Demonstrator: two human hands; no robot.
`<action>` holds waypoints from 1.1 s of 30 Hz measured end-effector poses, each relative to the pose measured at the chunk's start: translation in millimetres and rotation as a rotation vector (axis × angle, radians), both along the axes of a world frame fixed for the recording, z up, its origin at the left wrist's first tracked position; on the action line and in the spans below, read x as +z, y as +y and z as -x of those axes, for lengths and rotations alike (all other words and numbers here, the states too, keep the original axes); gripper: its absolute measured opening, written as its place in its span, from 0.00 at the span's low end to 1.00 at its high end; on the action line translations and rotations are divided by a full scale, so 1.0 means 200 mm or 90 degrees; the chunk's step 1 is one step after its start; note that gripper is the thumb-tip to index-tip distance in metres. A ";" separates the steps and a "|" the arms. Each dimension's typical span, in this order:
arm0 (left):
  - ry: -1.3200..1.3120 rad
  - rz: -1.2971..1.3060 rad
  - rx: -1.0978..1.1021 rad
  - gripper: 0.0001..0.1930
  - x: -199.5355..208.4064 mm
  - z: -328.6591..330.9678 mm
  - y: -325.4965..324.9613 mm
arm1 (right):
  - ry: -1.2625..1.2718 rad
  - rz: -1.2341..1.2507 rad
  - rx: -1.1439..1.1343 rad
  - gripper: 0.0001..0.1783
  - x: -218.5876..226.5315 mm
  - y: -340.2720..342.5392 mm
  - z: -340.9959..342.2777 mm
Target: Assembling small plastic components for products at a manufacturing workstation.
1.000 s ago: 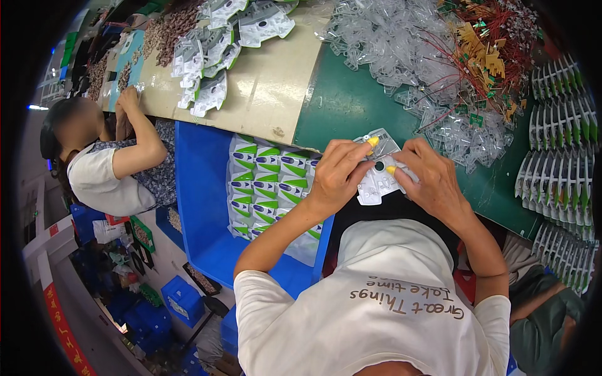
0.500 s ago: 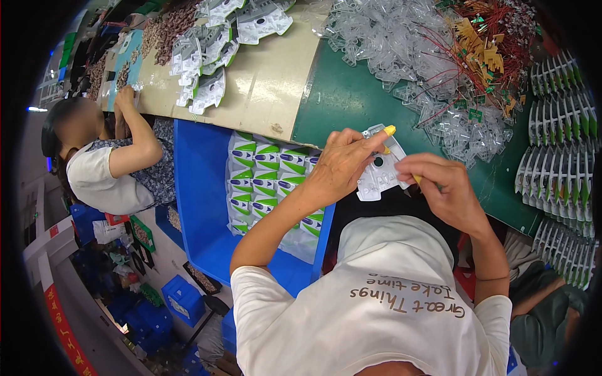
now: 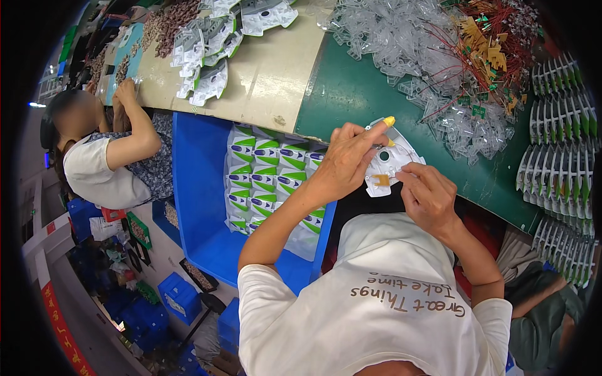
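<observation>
My left hand (image 3: 345, 160) grips a white plastic housing (image 3: 394, 160) above my lap, at the edge of the green mat. Yellow covers sit on two of its fingertips. The housing's inner side faces up, showing a round dark hole. A small amber-yellow piece (image 3: 380, 180) lies on its near left corner. My right hand (image 3: 429, 195) is closed, with its fingertips pinched together at the housing's near right edge. Whatever is between those fingertips is hidden.
A heap of clear plastic parts (image 3: 389, 37) lies ahead, beside red wires (image 3: 501, 56) and amber pieces. Stacked housings (image 3: 558, 182) line the right side. A blue bin (image 3: 200, 207) of white-green housings stands left. A co-worker (image 3: 113, 156) sits at the far left.
The amber-yellow piece now shows on the housing's near corner. The housing has turned and shifted slightly right; my right hand has moved lower, its fingers at the housing's edge.
</observation>
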State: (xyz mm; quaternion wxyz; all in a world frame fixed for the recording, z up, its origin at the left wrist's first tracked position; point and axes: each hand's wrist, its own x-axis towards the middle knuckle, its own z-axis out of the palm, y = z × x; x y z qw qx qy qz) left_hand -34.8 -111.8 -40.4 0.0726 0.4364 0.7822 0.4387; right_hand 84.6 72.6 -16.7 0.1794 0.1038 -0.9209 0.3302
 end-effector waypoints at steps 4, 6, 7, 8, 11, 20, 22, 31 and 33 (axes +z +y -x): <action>-0.041 0.002 -0.006 0.28 0.00 0.00 -0.02 | -0.024 0.126 -0.033 0.20 0.05 -0.01 0.00; -0.040 0.003 -0.005 0.28 0.00 0.01 -0.01 | -0.014 0.123 -0.078 0.19 0.04 0.01 0.00; -0.040 0.005 -0.001 0.28 0.00 0.00 -0.01 | -0.006 0.121 -0.122 0.17 0.03 0.04 -0.01; -0.039 0.005 -0.004 0.28 0.00 0.00 -0.01 | -0.051 0.109 -0.149 0.17 0.02 0.06 -0.01; -0.040 -0.015 -0.023 0.29 -0.01 0.00 0.05 | -0.218 0.264 -0.214 0.17 -0.02 0.11 -0.04; -0.054 -0.105 0.099 0.13 0.04 -0.04 0.12 | -0.106 0.286 -0.246 0.12 -0.10 0.23 -0.33; -0.107 -0.089 0.088 0.11 0.05 -0.04 0.21 | -0.073 0.267 -0.345 0.13 -0.06 0.32 -0.55; -0.161 0.001 -0.079 0.10 0.07 -0.12 0.49 | 0.042 0.471 -0.739 0.08 0.00 0.70 -1.26; -0.164 0.009 -0.121 0.10 0.07 -0.14 0.53 | 0.049 0.441 -0.783 0.08 0.01 0.77 -1.33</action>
